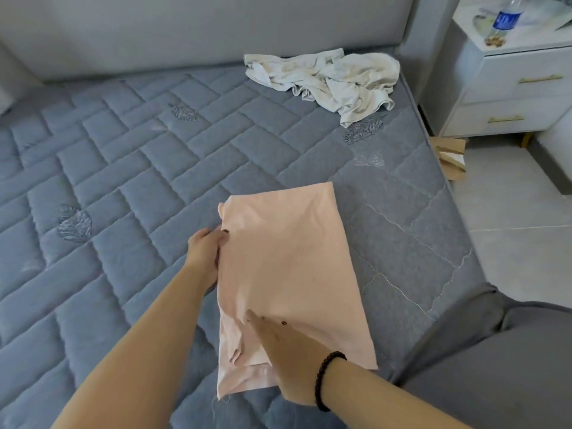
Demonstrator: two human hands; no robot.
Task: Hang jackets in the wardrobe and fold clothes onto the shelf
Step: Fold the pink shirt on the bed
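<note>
Pink garment (288, 267), partly folded, lies on the grey mattress (123, 187), long axis running near to far. My left hand (208, 246) grips its left edge midway; my right hand (278, 351) rests flat, fingers straight, on the near end. White clothes (328, 78) lie crumpled well apart, far right. Nothing obstructs the fold.

I can read no text anywhere: the blue label (507, 19) on the water bottle (504, 21), far beyond my fingertips on the nightstand (523, 66), carries white marks too blurred for me to make out as letters
</note>
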